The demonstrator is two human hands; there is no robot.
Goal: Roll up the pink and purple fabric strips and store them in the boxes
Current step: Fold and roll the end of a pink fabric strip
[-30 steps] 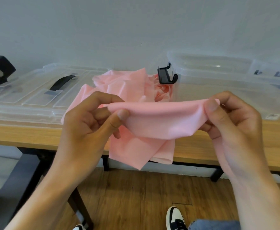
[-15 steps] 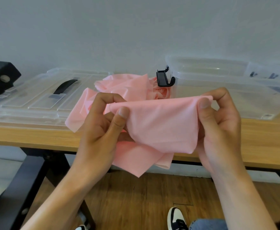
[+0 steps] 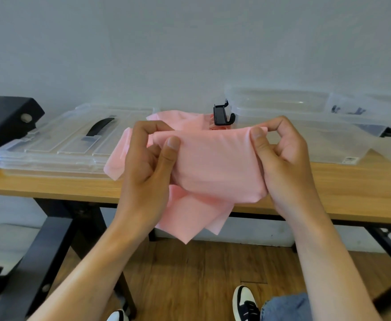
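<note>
- Head view: the left hand and the right hand each pinch one end of the pink fabric strip, thumb in front, fingers behind, holding its top edge up in front of the counter.
- The rest of the strip trails back onto the counter in a loose heap and hangs below the counter's front edge; as rolling starts, that tail may drag or snag on the black latch just behind the heap.
- The cloth looks thin and slack, so the roll could skew or telescope if one pinch slips.
- The clear box sits on the counter behind the right hand, apparently open; no purple strip shows.
- A loose roll may spring apart once dropped in.
</note>
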